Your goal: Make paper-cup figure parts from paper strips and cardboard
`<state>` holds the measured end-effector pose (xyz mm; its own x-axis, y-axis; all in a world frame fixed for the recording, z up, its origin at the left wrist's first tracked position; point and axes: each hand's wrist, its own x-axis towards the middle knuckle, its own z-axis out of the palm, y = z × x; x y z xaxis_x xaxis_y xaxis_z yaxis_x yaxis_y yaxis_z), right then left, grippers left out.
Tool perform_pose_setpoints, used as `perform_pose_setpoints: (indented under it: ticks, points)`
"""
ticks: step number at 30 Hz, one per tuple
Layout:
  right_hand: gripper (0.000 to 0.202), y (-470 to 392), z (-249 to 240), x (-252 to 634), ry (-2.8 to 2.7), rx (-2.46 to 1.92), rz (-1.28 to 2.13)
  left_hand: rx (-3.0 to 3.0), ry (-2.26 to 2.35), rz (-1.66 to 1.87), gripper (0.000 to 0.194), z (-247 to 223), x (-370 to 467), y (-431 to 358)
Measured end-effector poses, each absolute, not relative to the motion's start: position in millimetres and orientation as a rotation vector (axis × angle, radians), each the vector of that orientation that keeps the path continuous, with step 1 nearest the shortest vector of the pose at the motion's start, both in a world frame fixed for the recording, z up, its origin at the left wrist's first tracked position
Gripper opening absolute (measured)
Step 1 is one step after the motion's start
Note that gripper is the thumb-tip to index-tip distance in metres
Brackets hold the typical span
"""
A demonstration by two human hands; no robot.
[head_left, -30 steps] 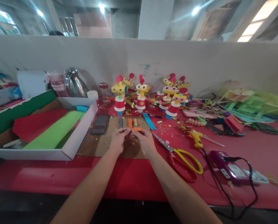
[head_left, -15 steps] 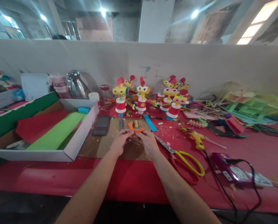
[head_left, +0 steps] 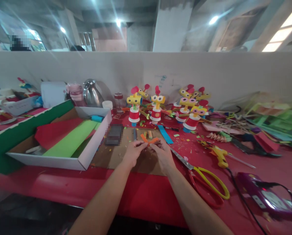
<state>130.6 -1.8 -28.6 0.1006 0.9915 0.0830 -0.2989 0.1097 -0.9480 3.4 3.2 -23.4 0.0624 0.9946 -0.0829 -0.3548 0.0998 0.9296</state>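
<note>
At centre frame your left hand (head_left: 133,153) and right hand (head_left: 163,155) pinch two crossed orange paper strips (head_left: 148,141) over the brown cardboard sheet (head_left: 113,156), folding barely begun, most length unfolded.

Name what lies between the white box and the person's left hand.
In the head view, a cardboard sheet with a blurred dark object lies between white box and left hand.

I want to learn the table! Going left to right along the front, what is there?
White cardboard box of coloured paper → left hand → right hand → yellow-handled scissors → purple power strip.
</note>
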Motion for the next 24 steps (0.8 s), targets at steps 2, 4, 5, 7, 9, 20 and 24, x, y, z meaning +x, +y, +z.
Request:
perform_pose_setpoints:
  ticks: [2, 4, 5, 7, 9, 20, 24]
  points:
    - [0.025, -3, -28, 129, -0.973, -0.926, 1.231, 0.883, 0.927, 1.313, 0.029, -26, 6, 3]
    - [0.026, -4, -29, 127, -0.984, -0.911, 1.257, 0.863, 0.904, 1.346, 0.027, -28, 8, 2]
    - [0.027, -4, -29, 126, -0.987, -0.91, 1.266, 0.853, 0.894, 1.355, 0.027, -28, 9, 2]
    - [0.027, -4, -31, 126, -0.991, -0.921, 1.273, 0.835, 0.876, 1.367, 0.026, -28, 10, 0]
    - [0.028, -4, -33, 126, -0.996, -0.941, 1.262, 0.814, 0.856, 1.372, 0.025, -27, 12, -1]
    - [0.026, 1, -41, 133, -1.229, -1.163, 0.957, 0.818, 0.924, 1.399, 0.024, -20, 15, -1]
    - [0.026, -1, -40, 134, -1.272, -1.195, 0.919, 0.845, 0.994, 1.391, 0.022, -21, 11, -1]
